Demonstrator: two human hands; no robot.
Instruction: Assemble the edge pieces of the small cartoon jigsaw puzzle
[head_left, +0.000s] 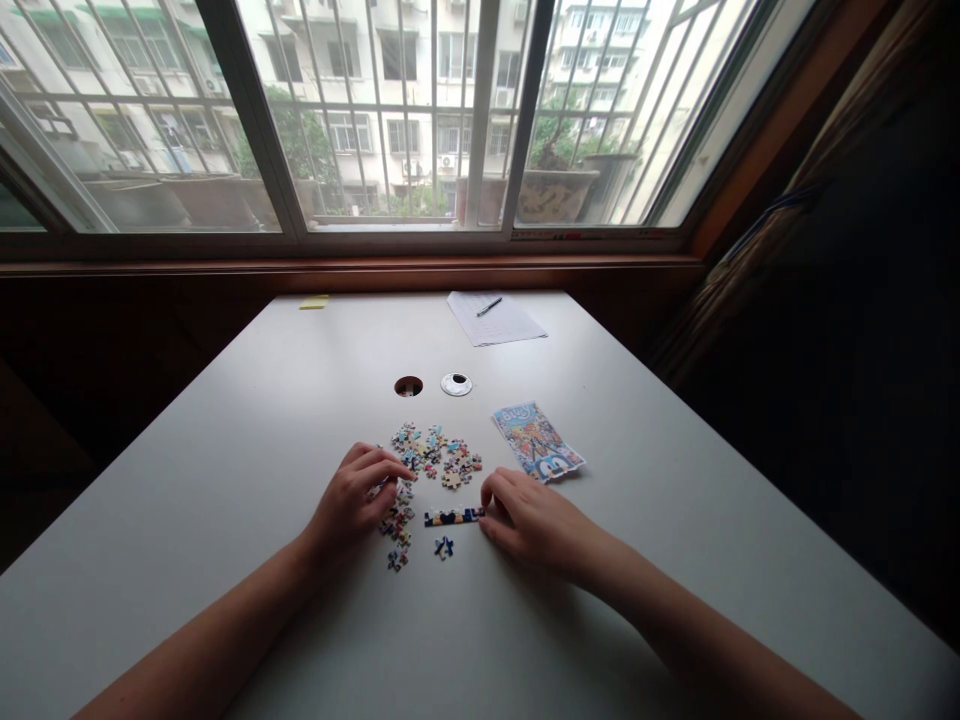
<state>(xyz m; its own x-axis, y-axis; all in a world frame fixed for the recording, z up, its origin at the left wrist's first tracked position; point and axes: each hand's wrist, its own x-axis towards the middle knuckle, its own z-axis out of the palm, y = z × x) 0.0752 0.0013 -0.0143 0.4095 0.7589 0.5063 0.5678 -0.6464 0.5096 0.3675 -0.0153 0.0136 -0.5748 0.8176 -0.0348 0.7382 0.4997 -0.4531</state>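
Observation:
A short strip of joined jigsaw puzzle pieces (448, 517), dark blue with a little tan and white, lies on the white table. My right hand (529, 515) has its thumb and forefinger closed at the strip's right end, on a puzzle piece (478, 514) that they partly hide. At the left, my left hand (360, 495) reaches over the loose puzzle pieces (426, 450), its fingers curved and the thumb apart from the forefinger. Nothing shows between them. Just below the strip lies a small dark blue puzzle cluster (444, 547).
A creased colourful picture sheet (536, 440) lies beyond my right hand. Farther back are a round cable hole (409, 386), its metal cover (456, 384), papers (502, 325) with a pen (490, 307) on top, and a yellow slip (313, 302). A barred window rises behind the table.

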